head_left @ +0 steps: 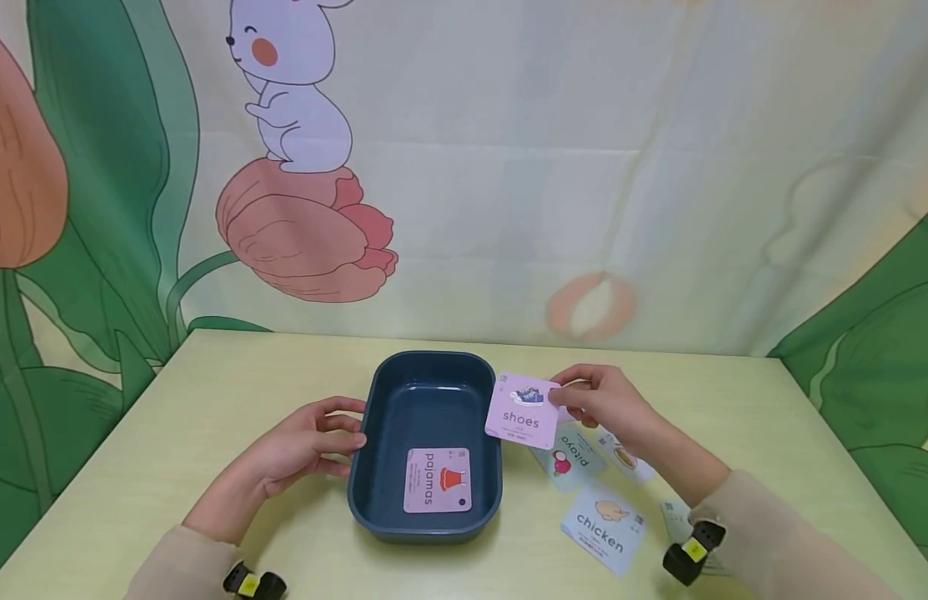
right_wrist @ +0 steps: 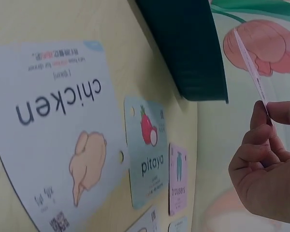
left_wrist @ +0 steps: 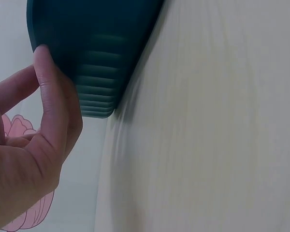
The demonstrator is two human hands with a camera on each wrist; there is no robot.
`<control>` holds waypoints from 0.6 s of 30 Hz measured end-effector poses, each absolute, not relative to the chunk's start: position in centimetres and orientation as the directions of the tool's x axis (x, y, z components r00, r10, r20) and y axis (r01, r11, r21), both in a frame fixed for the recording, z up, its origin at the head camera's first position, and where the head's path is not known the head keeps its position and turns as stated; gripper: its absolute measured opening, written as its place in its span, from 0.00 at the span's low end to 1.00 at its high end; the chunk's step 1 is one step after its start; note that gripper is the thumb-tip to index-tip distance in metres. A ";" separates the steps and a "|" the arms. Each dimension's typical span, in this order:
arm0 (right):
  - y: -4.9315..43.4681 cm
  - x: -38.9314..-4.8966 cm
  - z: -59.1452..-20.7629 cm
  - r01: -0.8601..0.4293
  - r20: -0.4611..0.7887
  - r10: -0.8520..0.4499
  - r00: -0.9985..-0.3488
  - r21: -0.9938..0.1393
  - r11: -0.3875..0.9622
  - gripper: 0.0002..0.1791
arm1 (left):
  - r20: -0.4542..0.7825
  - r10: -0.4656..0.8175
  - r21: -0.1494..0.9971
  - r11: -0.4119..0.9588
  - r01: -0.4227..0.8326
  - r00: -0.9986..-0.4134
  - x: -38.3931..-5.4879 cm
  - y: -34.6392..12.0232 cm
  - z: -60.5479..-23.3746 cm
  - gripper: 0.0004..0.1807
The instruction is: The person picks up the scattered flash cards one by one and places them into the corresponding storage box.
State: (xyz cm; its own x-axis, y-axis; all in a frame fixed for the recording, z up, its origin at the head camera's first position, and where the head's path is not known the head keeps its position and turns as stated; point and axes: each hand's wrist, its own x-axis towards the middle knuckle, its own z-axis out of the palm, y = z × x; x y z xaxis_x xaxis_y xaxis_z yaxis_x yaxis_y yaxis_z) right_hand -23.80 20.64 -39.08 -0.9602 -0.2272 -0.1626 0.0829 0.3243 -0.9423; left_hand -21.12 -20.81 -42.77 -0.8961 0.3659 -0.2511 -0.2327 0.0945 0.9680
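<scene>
My right hand [head_left: 602,398] pinches a pink "shoes" card [head_left: 522,412] between thumb and fingers, at the right rim of a dark blue tray [head_left: 424,533]. In the right wrist view the card [right_wrist: 251,70] is seen nearly edge-on, raised above the table. A pink "pajamas" card [head_left: 437,481] lies flat in the near part of the tray. At the tray's left side, my left hand [head_left: 309,442] rests its fingertips against the outer wall. From the left wrist view, those fingers are loosely bent by the ribbed wall [left_wrist: 96,72].
Right of the tray lie a "chicken" card [head_left: 604,529], a "pitaya" card [head_left: 570,458], a food-picture card [head_left: 627,460] and a "trousers" card [right_wrist: 178,179]. Another card [head_left: 675,521] is partly under the right forearm. A printed curtain [head_left: 471,233] hangs behind the table.
</scene>
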 end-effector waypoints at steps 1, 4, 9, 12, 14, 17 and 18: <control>20.3 -23.7 -39.1 0.089 -0.169 -0.228 -0.959 -0.942 0.324 0.17 | -0.252 0.366 0.968 0.095 -0.234 -0.896 -21.1 -20.8 -42.8 0.34; 19.4 -23.6 -39.2 0.104 -0.187 -0.233 -0.954 -0.939 0.326 0.17 | -0.254 0.367 0.967 0.096 -0.235 -0.895 -21.2 -20.8 -42.8 0.34; 17.9 -23.5 -39.1 0.102 -0.192 -0.256 -0.947 -0.939 0.329 0.16 | -0.256 0.365 0.967 0.101 -0.235 -0.895 -21.2 -20.8 -42.8 0.33; 17.0 -23.4 -39.1 0.088 -0.187 -0.260 -0.947 -0.933 0.348 0.15 | -0.260 0.360 0.966 0.100 -0.240 -0.896 -21.1 -20.7 -42.8 0.34; 16.5 -23.4 -39.1 0.083 -0.184 -0.260 -0.948 -0.931 0.356 0.14 | -0.261 0.359 0.965 0.102 -0.241 -0.896 -21.1 -20.8 -42.8 0.34; 15.8 -23.3 -39.1 0.066 -0.175 -0.274 -0.946 -0.928 0.366 0.13 | -0.263 0.354 0.965 0.103 -0.243 -0.897 -21.1 -20.8 -42.8 0.35; 15.6 -23.3 -39.1 0.062 -0.173 -0.280 -0.944 -0.929 0.366 0.13 | -0.262 0.354 0.965 0.103 -0.241 -0.898 -21.1 -20.7 -42.8 0.35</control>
